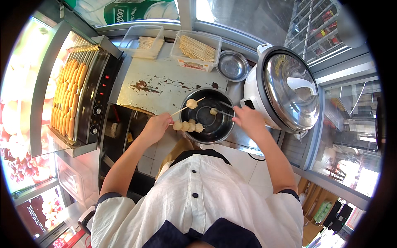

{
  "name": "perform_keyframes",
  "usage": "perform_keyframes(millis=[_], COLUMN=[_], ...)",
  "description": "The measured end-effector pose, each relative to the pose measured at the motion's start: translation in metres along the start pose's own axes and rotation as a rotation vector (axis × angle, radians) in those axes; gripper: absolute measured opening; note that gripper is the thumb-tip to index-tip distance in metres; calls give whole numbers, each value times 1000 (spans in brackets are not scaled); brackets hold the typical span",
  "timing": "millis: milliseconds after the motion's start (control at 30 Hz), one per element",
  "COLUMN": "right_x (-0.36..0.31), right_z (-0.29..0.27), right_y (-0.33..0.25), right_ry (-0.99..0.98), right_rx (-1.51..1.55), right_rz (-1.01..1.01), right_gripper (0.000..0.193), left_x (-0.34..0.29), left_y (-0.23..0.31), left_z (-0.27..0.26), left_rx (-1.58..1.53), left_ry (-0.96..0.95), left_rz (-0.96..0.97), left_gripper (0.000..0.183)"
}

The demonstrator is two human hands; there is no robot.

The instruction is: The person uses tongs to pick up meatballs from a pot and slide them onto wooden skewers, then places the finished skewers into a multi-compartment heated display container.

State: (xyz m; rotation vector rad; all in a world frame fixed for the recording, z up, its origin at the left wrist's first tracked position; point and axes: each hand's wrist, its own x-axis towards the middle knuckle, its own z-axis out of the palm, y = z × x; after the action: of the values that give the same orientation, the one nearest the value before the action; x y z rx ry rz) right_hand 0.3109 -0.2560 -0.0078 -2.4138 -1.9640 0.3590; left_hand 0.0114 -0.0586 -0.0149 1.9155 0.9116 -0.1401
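Note:
My left hand point(156, 129) is closed around the ends of bamboo skewers, left of a dark metal bowl point(223, 134). One skewer point(179, 110) slants up over the bowl with a pale meatball point(192, 103) near its tip, the bare point sticking out beyond. Below it, loaded skewers with several meatballs point(188, 126) reach across the bowl's near left rim from the same hand. From the right, my right hand point(250, 121) grips metal tongs point(225, 113). At their tips, inside the bowl, is a single meatball point(213, 111).
A roller grill point(89, 95) with rows of sausages stands at left. Two clear boxes of skewers, one point(144, 41) beside another point(196, 48), sit at the back near a small steel bowl point(233, 66). A large lidded white cooker point(285, 89) stands close at right.

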Motion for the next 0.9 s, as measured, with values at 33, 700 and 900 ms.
perform_keyframes(millis=[33,700,900], right_x=[1,-28,-30], right_z=[18,-32,-33], right_y=[1,-1,2], right_ry=[-23,-146,-173], right_rx=[10,1430,1448], right_rz=[-12,415,380], right_gripper=[31,45,46], left_x=[-3,-18,-15], left_y=[0,11,12], left_z=[1,0,-2], left_rx=[-24,-164,-74], left_ry=[4,-17,-58], left_rz=[-16,53,126], left_gripper=[21,17,20])
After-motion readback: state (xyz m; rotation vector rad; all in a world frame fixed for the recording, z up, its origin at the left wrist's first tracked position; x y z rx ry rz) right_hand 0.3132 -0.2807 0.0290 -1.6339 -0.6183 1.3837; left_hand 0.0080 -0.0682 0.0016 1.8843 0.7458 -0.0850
